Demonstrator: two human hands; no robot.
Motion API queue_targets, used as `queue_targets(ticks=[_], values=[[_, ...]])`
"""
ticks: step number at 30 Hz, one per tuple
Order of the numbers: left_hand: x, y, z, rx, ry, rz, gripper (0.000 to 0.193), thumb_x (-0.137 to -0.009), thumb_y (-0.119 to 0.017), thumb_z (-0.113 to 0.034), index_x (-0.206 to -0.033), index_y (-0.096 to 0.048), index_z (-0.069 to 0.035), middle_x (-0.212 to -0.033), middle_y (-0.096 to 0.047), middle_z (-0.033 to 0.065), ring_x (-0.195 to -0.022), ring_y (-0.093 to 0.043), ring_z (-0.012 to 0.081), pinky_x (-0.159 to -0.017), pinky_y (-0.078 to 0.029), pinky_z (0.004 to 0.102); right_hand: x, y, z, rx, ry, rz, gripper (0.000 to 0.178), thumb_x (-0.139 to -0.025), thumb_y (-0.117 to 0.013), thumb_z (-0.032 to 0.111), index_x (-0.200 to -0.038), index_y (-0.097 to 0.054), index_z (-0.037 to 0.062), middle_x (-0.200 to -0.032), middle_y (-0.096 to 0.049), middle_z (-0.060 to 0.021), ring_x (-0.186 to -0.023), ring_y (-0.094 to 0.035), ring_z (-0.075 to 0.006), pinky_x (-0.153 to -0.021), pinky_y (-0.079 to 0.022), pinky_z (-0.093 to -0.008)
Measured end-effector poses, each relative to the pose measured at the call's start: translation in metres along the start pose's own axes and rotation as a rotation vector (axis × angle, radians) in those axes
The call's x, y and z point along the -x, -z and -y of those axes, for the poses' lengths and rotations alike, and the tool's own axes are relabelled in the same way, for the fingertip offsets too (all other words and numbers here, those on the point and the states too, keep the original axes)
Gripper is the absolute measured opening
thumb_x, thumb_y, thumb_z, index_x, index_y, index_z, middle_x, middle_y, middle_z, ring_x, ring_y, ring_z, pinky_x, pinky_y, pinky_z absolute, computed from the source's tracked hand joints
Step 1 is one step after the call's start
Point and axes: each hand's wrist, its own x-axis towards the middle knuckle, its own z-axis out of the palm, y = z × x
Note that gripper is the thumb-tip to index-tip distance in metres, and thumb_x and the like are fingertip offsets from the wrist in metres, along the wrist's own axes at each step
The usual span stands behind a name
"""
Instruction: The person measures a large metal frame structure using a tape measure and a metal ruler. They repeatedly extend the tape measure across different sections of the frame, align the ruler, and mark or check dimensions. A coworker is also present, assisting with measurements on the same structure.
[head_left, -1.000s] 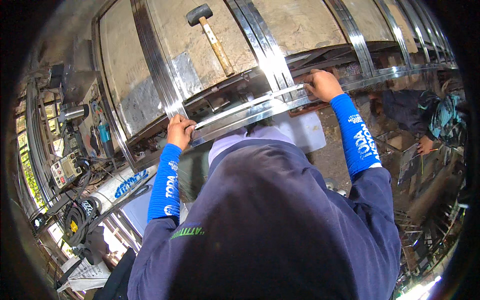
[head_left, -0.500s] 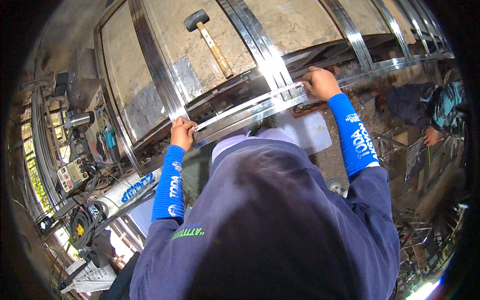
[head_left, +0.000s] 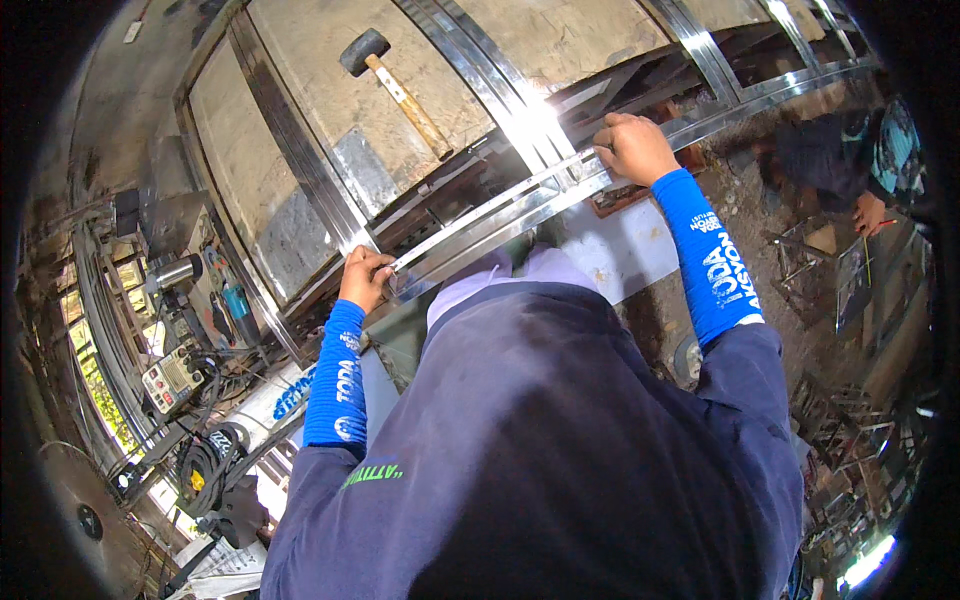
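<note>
At left of frame a beige control box (head_left: 172, 379) sits below a teal-bodied power tool (head_left: 238, 305), with a coiled black cable (head_left: 205, 462) and white cylinder (head_left: 258, 414) lower down, while another person (head_left: 900, 155) occupies the right edge above scattered metal scrap (head_left: 855, 450).

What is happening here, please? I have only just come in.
A person holds a thin metal strip in two bare hands: the left hand pinches it near one end, and the right hand grips near the other. The strip runs along the front rail of a shiny metal frame. A black-headed mallet lies on the brown board beyond, in neither hand. At the right, a co-worker's hand is visible.
</note>
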Motion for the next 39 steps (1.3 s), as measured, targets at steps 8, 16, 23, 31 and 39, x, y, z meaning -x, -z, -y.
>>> queue_targets(ticks=[8, 16, 23, 31, 39], values=[[-0.005, -0.002, 0.007, -0.005, 0.006, 0.014, 0.022, -0.077, -0.080, -0.002, -0.098, -0.079, -0.009, -0.091, -0.056, 0.0095, -0.097, -0.056, 0.0295, -0.092, -0.046, 0.0410, -0.001, 0.003, 0.000, 0.023, 0.025, -0.007, 0.017, -0.085, -0.074, 0.023, -0.093, -0.077, 0.0081, -0.092, -0.065, -0.0110, -0.092, -0.066, -0.0331, -0.084, -0.053, -0.0467], [-0.008, 0.002, 0.006, 0.022, -0.046, 0.029, 0.020, -0.076, -0.078, -0.001, -0.095, -0.078, -0.008, -0.087, -0.057, 0.0088, -0.093, -0.056, 0.0282, -0.089, -0.045, 0.0394, -0.004, 0.001, -0.002, 0.023, 0.031, -0.009, 0.015, -0.086, -0.071, 0.022, -0.094, -0.078, 0.0118, -0.092, -0.066, -0.0091, -0.090, -0.067, -0.0325, -0.082, -0.054, -0.0476], [-0.008, 0.004, -0.003, 0.011, -0.010, 0.024, 0.022, -0.075, -0.079, -0.001, -0.096, -0.079, -0.008, -0.086, -0.053, 0.0081, -0.091, -0.054, 0.0280, -0.087, -0.045, 0.0387, -0.006, 0.004, -0.002, 0.060, 0.023, 0.076, 0.017, -0.084, -0.073, 0.021, -0.095, -0.077, 0.0093, -0.092, -0.065, -0.0099, -0.089, -0.067, -0.0333, -0.079, -0.054, -0.0476], [-0.009, 0.005, -0.004, 0.076, 0.026, 0.026, 0.023, -0.074, -0.079, 0.001, -0.095, -0.080, -0.007, -0.084, -0.052, 0.0076, -0.089, -0.053, 0.0272, -0.085, -0.045, 0.0377, -0.005, 0.001, -0.001, 0.028, -0.023, 0.048, 0.017, -0.085, -0.073, 0.021, -0.096, -0.078, 0.0092, -0.091, -0.065, -0.0100, -0.090, -0.068, -0.0330, -0.079, -0.055, -0.0465], [-0.009, 0.006, -0.005, 0.056, 0.017, 0.022, 0.022, -0.074, -0.079, 0.001, -0.095, -0.079, -0.006, -0.083, -0.051, 0.0077, -0.086, -0.053, 0.0273, -0.083, -0.044, 0.0380, -0.007, 0.005, 0.000, 0.034, -0.018, 0.067, 0.017, -0.085, -0.073, 0.021, -0.096, -0.078, 0.0092, -0.093, -0.065, -0.0100, -0.089, -0.068, -0.0336, -0.078, -0.055, -0.0477]])
